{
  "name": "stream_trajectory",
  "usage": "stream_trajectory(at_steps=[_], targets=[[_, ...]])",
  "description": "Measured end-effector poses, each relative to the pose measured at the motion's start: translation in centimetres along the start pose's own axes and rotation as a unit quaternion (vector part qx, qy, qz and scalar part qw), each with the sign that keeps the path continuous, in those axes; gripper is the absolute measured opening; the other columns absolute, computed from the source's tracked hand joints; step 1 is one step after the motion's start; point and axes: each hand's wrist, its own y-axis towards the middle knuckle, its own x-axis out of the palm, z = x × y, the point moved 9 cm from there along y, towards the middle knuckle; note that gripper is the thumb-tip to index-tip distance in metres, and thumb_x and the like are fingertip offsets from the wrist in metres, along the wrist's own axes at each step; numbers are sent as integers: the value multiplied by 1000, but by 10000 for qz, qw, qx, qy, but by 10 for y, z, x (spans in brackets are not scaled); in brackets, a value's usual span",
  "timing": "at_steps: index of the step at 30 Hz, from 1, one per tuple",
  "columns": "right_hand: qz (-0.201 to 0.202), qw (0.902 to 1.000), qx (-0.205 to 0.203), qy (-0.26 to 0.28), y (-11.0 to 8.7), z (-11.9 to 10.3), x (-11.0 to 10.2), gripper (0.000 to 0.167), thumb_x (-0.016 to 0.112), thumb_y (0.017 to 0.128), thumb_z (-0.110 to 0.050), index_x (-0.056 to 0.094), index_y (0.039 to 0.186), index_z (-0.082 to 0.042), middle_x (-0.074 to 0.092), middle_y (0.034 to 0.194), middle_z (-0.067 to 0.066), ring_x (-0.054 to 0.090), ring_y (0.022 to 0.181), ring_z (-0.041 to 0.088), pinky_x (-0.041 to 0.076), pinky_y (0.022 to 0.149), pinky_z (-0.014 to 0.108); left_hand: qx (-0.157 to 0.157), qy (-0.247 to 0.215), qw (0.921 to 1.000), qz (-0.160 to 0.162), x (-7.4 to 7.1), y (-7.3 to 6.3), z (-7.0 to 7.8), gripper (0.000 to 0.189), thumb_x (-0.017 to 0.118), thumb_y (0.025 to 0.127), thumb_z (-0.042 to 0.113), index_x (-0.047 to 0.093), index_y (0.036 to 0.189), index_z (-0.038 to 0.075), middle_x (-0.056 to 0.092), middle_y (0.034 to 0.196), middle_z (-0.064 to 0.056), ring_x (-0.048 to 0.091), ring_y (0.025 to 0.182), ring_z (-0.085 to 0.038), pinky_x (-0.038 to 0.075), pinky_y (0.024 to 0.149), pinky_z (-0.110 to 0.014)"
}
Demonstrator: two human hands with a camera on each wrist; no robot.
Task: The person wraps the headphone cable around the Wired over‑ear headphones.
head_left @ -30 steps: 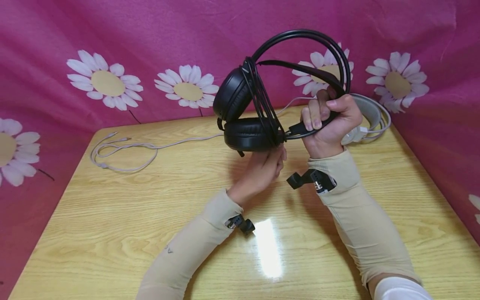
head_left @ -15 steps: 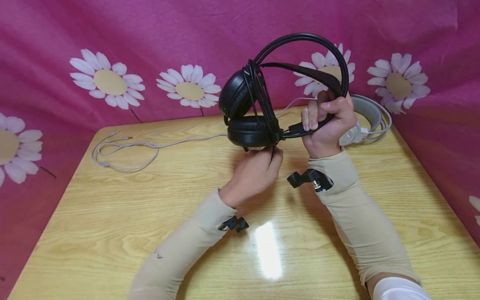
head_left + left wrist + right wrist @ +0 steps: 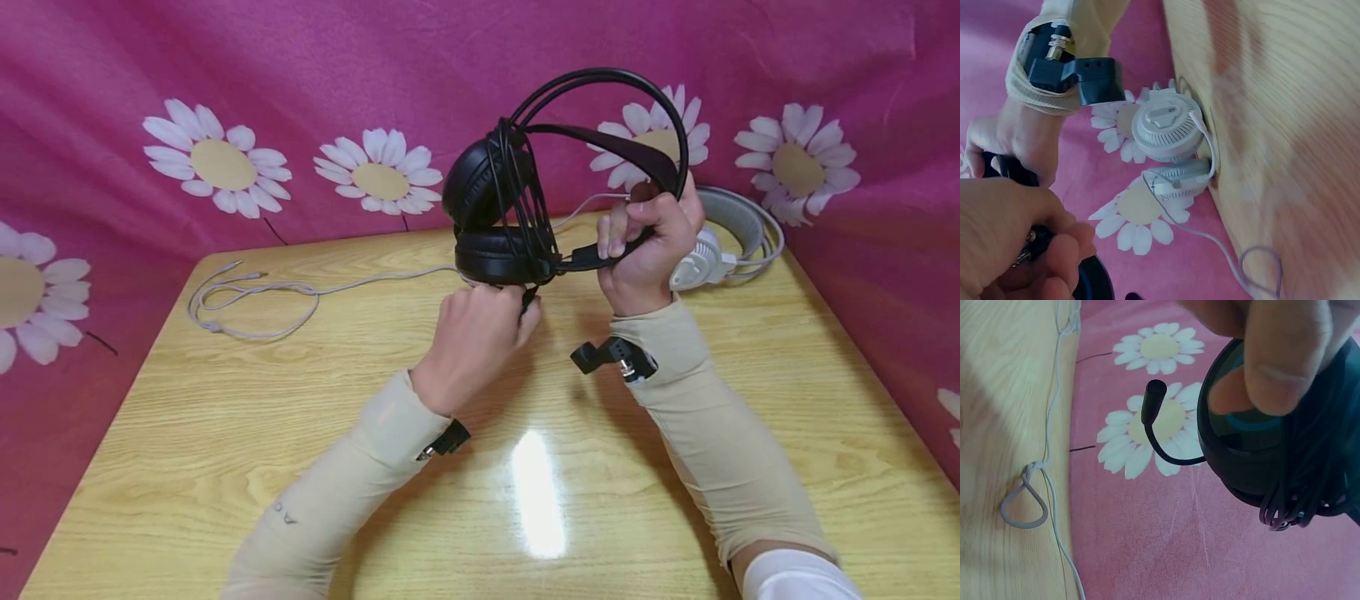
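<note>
My right hand [image 3: 651, 246] grips the headband of a black over-ear headset [image 3: 495, 257], holding it up above the table. Several turns of thin black cable [image 3: 532, 208] are wrapped around its two ear cups. Under the lower ear cup, my left hand [image 3: 476, 337] pinches a black cable end [image 3: 529, 297] between thumb and fingers. The left wrist view shows shiny metal bits on that cable end [image 3: 1036, 242], mostly hidden by the fingers. A bent microphone [image 3: 1154, 403] juts from the headset in the right wrist view, where my left fingers overlap the ear cup.
White headphones [image 3: 697, 262] stand at the table's back right, behind my right hand. Their grey cable [image 3: 258, 336] runs along the back to a loose coil at the left. A pink flowered cloth [image 3: 480, 50] hangs around the wooden table [image 3: 225, 433].
My left hand has come out from beneath the lower ear cup, shifting left and turning its back up, with the black piece now showing. The headset has moved slightly, and my right hand keeps its grip.
</note>
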Motion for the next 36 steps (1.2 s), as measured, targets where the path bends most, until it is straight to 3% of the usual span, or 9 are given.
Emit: stream_trajectory(at_steps=[3, 6, 10, 15, 19, 23, 27, 29, 36], targets=[[110, 9998, 131, -86, 0, 2, -1, 11, 36, 75, 6, 40, 75, -4, 26, 39, -3, 19, 27, 12, 17, 30, 26, 318, 299, 9981, 439, -9, -3, 2, 21, 65, 97, 22, 62, 78, 12, 57, 55, -1, 61, 46, -24, 49, 42, -40], [164, 9996, 179, -147, 1, 2, 1, 13, 35, 75, 6, 42, 77, -5, 28, 37, -3, 22, 27, 11, 17, 30, 25, 599, 288, 9949, 753, -17, -7, 2, 19, 69, 97, 24, 63, 84, 11, 57, 55, 2, 62, 47, -19, 47, 43, -36], [131, 9993, 155, -299, 0, 0, 6, 16, 34, 74, 5, 43, 78, -7, 30, 38, -5, 26, 27, 9, 18, 30, 24, 1157, 183, 9841, 1338, -27, -15, 5, 21, 74, 96, 27, 64, 89, 9, 57, 56, 4, 62, 49, -13, 46, 43, -30], [55, 9986, 203, -477, -4, -5, 15, 17, 34, 74, 5, 45, 79, -7, 32, 35, -5, 24, 27, 9, 16, 30, 26, 2065, 291, 9488, 2373, -44, -29, 13, 21, 77, 94, 26, 70, 89, 7, 58, 58, 4, 59, 48, -9, 49, 46, -26], [19, 9978, 279, -600, -7, -7, 19, 19, 33, 74, 4, 47, 79, -8, 33, 36, -6, 24, 28, 8, 17, 31, 25, 2669, 358, 9185, 2894, -53, -37, 19, 19, 81, 91, 23, 73, 88, 6, 60, 62, 3, 55, 47, -9, 48, 46, -24], [82, 9977, 369, -561, -7, -8, 21, 19, 33, 74, 5, 46, 78, -8, 32, 37, -7, 25, 28, 7, 18, 31, 24, 2984, 580, 8934, 3308, -58, -41, 26, 20, 87, 85, 22, 75, 87, 6, 66, 65, 3, 53, 50, -8, 41, 47, -21], [167, 9969, 520, -570, -9, -7, 21, 16, 35, 74, 5, 45, 76, -7, 33, 36, -5, 26, 28, 8, 18, 30, 24, 3189, 884, 8707, 3639, -58, -45, 31, 21, 88, 83, 25, 74, 85, 9, 65, 68, 5, 56, 62, -10, 38, 61, -24], [134, 9964, 544, -633, -11, -7, 22, 16, 36, 75, 6, 45, 77, -6, 34, 36, -4, 27, 28, 9, 19, 30, 24, 3296, 973, 8658, 3636, -58, -45, 32, 22, 87, 84, 26, 72, 86, 10, 65, 72, 6, 58, 72, -12, 39, 70, -26], [-26, 9959, 548, -724, -17, -5, 24, 17, 36, 75, 5, 47, 78, -7, 35, 37, -4, 27, 28, 10, 20, 30, 24, 3485, 807, 8712, 3362, -61, -44, 25, 23, 86, 84, 31, 72, 88, 14, 67, 76, 9, 60, 89, -14, 39, 81, -31]])
